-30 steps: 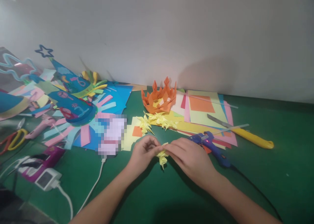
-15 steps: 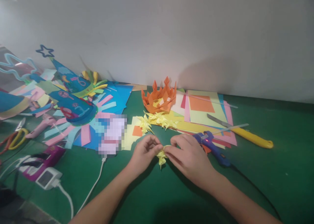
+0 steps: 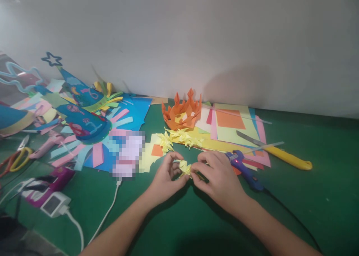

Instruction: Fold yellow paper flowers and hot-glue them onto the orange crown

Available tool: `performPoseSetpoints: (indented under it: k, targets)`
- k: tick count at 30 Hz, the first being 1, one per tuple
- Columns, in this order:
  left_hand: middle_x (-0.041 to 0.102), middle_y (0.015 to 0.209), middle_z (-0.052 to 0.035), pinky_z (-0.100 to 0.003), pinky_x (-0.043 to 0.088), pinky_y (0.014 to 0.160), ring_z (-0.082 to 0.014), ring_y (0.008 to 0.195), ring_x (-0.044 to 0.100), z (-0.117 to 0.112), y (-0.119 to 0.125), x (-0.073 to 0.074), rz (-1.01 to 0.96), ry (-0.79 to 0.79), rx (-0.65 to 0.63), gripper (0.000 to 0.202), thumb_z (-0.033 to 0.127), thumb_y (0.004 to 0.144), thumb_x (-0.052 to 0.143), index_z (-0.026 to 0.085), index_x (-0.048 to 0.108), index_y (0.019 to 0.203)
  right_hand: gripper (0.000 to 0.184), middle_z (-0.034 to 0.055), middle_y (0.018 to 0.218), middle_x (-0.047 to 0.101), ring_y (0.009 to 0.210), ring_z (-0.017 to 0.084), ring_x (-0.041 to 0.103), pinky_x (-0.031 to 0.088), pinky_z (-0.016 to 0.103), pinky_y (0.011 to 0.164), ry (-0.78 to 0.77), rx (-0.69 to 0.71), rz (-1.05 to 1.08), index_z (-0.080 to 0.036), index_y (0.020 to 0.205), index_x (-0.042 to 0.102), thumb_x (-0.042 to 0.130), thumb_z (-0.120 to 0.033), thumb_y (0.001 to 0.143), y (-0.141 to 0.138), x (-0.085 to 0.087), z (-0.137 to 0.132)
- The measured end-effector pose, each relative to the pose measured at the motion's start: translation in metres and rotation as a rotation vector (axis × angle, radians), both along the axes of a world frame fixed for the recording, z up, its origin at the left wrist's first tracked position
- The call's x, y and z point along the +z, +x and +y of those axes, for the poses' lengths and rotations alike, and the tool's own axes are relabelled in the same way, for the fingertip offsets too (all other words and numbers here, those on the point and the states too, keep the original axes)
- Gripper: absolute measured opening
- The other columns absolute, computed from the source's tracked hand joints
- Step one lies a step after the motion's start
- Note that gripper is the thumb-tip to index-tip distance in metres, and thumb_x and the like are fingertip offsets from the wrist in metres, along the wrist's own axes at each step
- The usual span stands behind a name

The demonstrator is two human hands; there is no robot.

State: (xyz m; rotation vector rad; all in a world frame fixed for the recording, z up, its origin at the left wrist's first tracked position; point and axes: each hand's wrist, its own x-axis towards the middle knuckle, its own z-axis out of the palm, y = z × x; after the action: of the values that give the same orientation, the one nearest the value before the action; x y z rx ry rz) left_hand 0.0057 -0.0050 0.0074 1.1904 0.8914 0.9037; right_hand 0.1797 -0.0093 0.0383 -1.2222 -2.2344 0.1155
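Note:
Between my hands, just above the green table, is a small folded yellow paper flower [image 3: 184, 167]. My left hand [image 3: 168, 177] grips its left and lower side with thumb and fingers. From the right, my right hand [image 3: 214, 173] pinches its other edge; those fingertips partly hide it. Beyond my hands lie more yellow paper flowers [image 3: 183, 137], several in a cluster. An orange folded-paper crown [image 3: 182, 116] stands behind them. Close to my right hand rests a blue glue gun [image 3: 245, 170] with a clear glue stick in its back.
To the right lies a yellow-handled knife [image 3: 288, 156] beside stacked coloured paper [image 3: 235, 121]. At left are blue paper party hats [image 3: 84, 121], a pink glue gun [image 3: 47, 144], scissors [image 3: 21, 159] and a power strip [image 3: 52, 185]. A white cable [image 3: 108, 211] crosses near my left forearm.
The yellow flower has been turned upward between my fingers, its points no longer hanging down. My left thumb has moved lower, beneath it.

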Motion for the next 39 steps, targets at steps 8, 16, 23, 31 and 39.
performPoseSetpoints:
  k: [8, 16, 23, 31, 39]
  targets:
    - [0.041, 0.095, -0.0005, -0.023, 0.042, 0.072, -0.0098, 0.083, 0.047, 0.002, 0.0, 0.004, 0.045, 0.045, 0.023, 0.033, 0.016, 0.075, 0.062, 0.023, 0.041, 0.099, 0.012, 0.0019, 0.076, 0.054, 0.074, 0.016, 0.046, 0.034, 0.031, 0.072, -0.017, 0.016, 0.017, -0.02, 0.074, 0.06, 0.052, -0.018, 0.083, 0.0, 0.001, 0.0]
    - [0.042, 0.094, -0.0005, -0.022, 0.041, 0.068, -0.008, 0.076, 0.046, 0.0, 0.0, 0.002, 0.035, 0.037, 0.017, 0.033, 0.015, 0.075, 0.062, 0.023, 0.04, 0.099, 0.012, 0.0018, 0.075, 0.054, 0.075, 0.017, 0.045, 0.033, 0.032, 0.072, -0.017, 0.051, 0.008, -0.02, 0.071, 0.059, 0.053, -0.017, 0.081, 0.0, 0.001, 0.001]
    - [0.041, 0.098, -0.0007, -0.021, 0.04, 0.066, -0.0074, 0.075, 0.046, 0.0, 0.001, 0.007, 0.001, 0.077, 0.003, 0.026, 0.015, 0.076, 0.062, 0.023, 0.042, 0.091, 0.011, 0.0012, 0.073, 0.054, 0.073, 0.016, 0.045, 0.032, 0.032, 0.071, 0.006, 0.039, 0.021, -0.019, 0.069, 0.058, 0.053, -0.016, 0.079, -0.001, 0.0, 0.0]
    - [0.039, 0.101, -0.001, -0.021, 0.041, 0.067, -0.0076, 0.076, 0.046, 0.0, 0.001, 0.009, 0.008, 0.104, -0.002, 0.025, 0.015, 0.076, 0.061, 0.023, 0.044, 0.093, 0.009, 0.0007, 0.073, 0.056, 0.074, 0.016, 0.047, 0.033, 0.031, 0.072, -0.014, 0.033, 0.082, -0.019, 0.071, 0.058, 0.054, -0.016, 0.078, -0.002, 0.0, 0.0]
    - [0.039, 0.102, -0.0008, -0.02, 0.04, 0.064, -0.0057, 0.072, 0.045, 0.0, 0.0, 0.006, 0.001, 0.082, -0.012, 0.028, 0.015, 0.076, 0.061, 0.023, 0.042, 0.095, 0.011, 0.0001, 0.073, 0.057, 0.073, 0.015, 0.047, 0.032, 0.031, 0.073, -0.028, 0.056, 0.056, -0.02, 0.072, 0.058, 0.052, -0.016, 0.08, -0.002, 0.001, 0.001]
